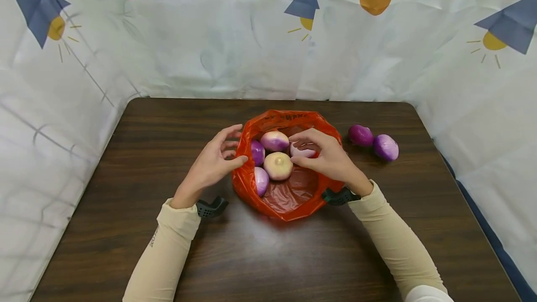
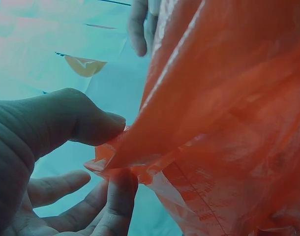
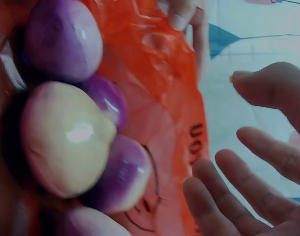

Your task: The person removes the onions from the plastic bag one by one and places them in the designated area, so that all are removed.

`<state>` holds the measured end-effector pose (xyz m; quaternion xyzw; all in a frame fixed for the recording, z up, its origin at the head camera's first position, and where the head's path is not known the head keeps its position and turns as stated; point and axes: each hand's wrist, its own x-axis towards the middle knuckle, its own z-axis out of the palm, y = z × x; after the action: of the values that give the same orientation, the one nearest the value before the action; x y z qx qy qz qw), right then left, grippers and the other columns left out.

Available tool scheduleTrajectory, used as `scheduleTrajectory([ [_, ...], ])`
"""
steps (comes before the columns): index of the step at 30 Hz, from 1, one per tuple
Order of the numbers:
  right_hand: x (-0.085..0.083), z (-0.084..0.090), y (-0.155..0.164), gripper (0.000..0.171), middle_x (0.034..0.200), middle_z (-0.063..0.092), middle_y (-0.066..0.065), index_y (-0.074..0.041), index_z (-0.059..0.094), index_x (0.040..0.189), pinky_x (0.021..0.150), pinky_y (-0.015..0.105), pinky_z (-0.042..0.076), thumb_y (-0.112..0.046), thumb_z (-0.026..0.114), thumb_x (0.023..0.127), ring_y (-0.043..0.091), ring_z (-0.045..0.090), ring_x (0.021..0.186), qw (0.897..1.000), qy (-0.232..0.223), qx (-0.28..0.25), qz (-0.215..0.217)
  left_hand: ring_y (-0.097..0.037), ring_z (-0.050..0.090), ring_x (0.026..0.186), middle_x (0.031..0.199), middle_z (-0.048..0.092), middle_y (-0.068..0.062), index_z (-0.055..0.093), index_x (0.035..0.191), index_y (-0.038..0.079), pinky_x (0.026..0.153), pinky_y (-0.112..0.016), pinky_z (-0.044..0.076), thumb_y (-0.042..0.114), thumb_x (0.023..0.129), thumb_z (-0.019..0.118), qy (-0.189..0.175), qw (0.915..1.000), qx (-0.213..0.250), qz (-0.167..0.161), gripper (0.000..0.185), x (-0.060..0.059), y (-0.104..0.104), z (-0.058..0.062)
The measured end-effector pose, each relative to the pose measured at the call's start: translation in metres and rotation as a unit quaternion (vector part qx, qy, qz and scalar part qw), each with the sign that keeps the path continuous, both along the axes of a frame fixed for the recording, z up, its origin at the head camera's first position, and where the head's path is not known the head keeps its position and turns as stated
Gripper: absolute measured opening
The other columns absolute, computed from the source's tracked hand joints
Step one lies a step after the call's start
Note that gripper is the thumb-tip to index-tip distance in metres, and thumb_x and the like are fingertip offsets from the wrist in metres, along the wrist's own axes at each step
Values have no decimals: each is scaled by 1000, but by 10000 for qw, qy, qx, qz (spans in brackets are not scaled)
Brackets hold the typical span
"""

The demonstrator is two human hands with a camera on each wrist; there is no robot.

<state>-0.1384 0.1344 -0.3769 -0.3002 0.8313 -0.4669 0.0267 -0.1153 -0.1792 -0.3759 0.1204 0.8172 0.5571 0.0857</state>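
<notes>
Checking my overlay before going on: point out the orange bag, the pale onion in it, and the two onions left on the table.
orange bag (image 1: 289, 206), head view, near wall.
pale onion (image 1: 278, 166), head view, top of bulb.
two onions on the table (image 1: 385, 147), head view, right-hand bulb.

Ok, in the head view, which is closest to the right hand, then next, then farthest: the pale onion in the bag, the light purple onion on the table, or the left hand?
1. Pale onion: in the orange bag, just left of the right hand.
2. Light purple onion: on the table, out to the right.
3. Left hand: across the bag, pinching its left edge.
</notes>
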Motion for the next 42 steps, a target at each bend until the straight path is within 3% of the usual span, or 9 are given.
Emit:
scheduleTrajectory([
  [4, 0, -11, -10, 49, 127, 67, 15, -7, 66, 132, 98, 47, 60, -21, 84, 88, 34, 70, 113, 9998, -111, 141, 41, -36, 59, 130, 148, 49, -18, 36, 158, 12, 112, -55, 50, 7, 92, 75, -15, 10000, -17, 4, 77, -1, 1, 0],
  [8, -1, -21, -16, 57, 128, 66, 12, -9, 66, 135, 99, 46, 60, -23, 87, 84, 30, 69, 115, 9990, -93, 441, 20, -36, 59, 129, 149, 49, -18, 36, 158, 12, 112, -56, 50, 6, 91, 75, -33, 10000, 9, -4, 78, -1, 3, 1],
  [14, -4, -34, -20, 55, 123, 70, 11, -7, 68, 131, 101, 44, 59, -15, 89, 82, 27, 71, 118, 9988, -291, 384, 49, -33, 61, 125, 147, 50, -15, 37, 158, 14, 109, -51, 53, 6, 90, 76, -119, 9999, 39, -17, 78, -2, 5, 1],
  [20, -6, -42, -23, 52, 121, 73, 7, -7, 70, 127, 101, 45, 59, -20, 90, 81, 24, 72, 115, 9987, -250, 436, 43, -32, 62, 123, 147, 51, -15, 37, 158, 14, 108, -44, 55, 7, 90, 76, -107, 9999, -30, 13, 78, 0, 6, 3],
  [24, -6, -45, -24, 51, 115, 72, 6, -7, 70, 127, 96, 45, 61, -16, 89, 81, 22, 72, 107, 9986, -174, 489, 40, -32, 62, 125, 147, 52, -16, 37, 158, 13, 108, -40, 55, 7, 90, 76, -75, 10000, -42, 21, 78, 1, 7, 2],
  [30, -6, -46, -24, 47, 110, 74, 1, -13, 73, 125, 91, 42, 60, -18, 89, 81, 17, 68, 100, 9963, -38, 863, 6, -32, 62, 125, 146, 51, -15, 37, 158, 13, 101, -20, 54, 8, 90, 77, -74, 10000, -43, 26, 79, 1, 6, 1],
  [36, -6, -43, -23, 49, 118, 76, 1, -15, 74, 123, 88, 37, 59, -24, 92, 78, 16, 66, 99, 9906, 251, 1340, 84, -32, 62, 124, 146, 52, -15, 38, 158, 14, 100, -20, 54, 8, 90, 77, -84, 9999, -70, 31, 79, 1, 6, 0],
  [42, -5, -43, -22, 47, 122, 75, 3, -15, 74, 121, 99, 41, 57, -25, 91, 78, 18, 66, 110, 9887, 207, 1469, 214, -33, 62, 125, 146, 52, -16, 38, 157, 14, 96, -11, 51, 9, 90, 78, -71, 10000, -16, 10, 78, 0, 5, -1],
])
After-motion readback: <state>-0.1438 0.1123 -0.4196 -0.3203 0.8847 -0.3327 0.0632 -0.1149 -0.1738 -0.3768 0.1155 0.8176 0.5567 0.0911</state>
